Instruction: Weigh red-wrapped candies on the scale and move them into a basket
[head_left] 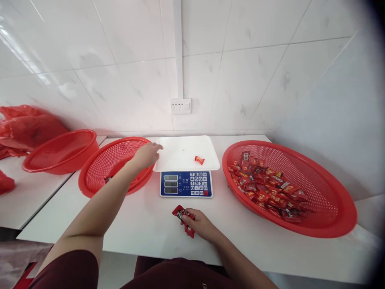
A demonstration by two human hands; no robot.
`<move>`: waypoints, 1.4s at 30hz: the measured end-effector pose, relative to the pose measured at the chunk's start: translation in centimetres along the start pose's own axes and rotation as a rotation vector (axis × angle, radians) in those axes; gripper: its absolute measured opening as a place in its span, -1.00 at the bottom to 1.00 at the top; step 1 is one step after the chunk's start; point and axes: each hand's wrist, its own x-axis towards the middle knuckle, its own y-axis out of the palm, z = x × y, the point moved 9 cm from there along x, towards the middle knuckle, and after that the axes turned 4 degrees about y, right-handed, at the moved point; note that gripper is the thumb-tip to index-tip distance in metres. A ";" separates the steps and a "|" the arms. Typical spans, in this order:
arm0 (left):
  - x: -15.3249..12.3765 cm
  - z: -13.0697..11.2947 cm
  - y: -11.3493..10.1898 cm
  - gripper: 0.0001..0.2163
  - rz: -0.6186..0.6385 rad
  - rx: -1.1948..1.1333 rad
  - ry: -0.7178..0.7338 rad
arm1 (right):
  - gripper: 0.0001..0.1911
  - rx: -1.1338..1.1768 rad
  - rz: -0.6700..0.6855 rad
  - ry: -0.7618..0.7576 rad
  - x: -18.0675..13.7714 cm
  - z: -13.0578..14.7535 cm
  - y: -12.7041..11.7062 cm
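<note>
My right hand [197, 224] is closed around a few red-wrapped candies [189, 230] above the table's front part, below the scale. My left hand [147, 155] is stretched out over the right rim of the left red basket [99, 160], its fingertips at the left edge of the scale's white tray [174, 156]. Its fingers are loosely bent and apart, and nothing shows in them. A single red-wrapped candy [199, 160] lies on the right side of that tray. The blue keypad panel of the scale [186, 184] faces me.
At the right, a large red basket [327, 200] holds a heap of red-wrapped candies [267, 188]. A red basin [63, 152] and red plastic bags [30, 126] are at the far left. A wall socket [181, 106] is behind the scale. The white table [144, 228] has its front edge near my body.
</note>
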 end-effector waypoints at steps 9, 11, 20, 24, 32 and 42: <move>5.6 -15.2 6.7 -0.67 0.035 -0.180 0.474 | -0.72 -0.026 -0.071 -0.046 -0.4 0.0 -0.7; 5.9 -14.7 6.7 -0.70 0.021 -0.169 0.444 | -0.72 -0.046 -0.089 -0.051 -0.4 -0.1 -0.8; -3.9 0.0 0.6 -0.69 -0.232 -0.072 -0.068 | -0.71 -0.111 -0.058 -0.036 -0.2 0.0 -0.5; -9.3 2.0 3.8 -0.61 -0.080 -0.075 -0.131 | -0.66 -0.053 -0.034 -0.021 -0.1 0.5 -0.1; -14.1 5.7 5.2 -0.64 -0.110 -0.002 -0.295 | -0.64 -0.316 -0.341 -0.198 0.1 11.5 -4.4; -15.7 -2.1 6.7 -0.78 -0.541 -0.369 0.045 | -0.58 -0.656 -0.628 -0.184 6.0 20.1 -9.5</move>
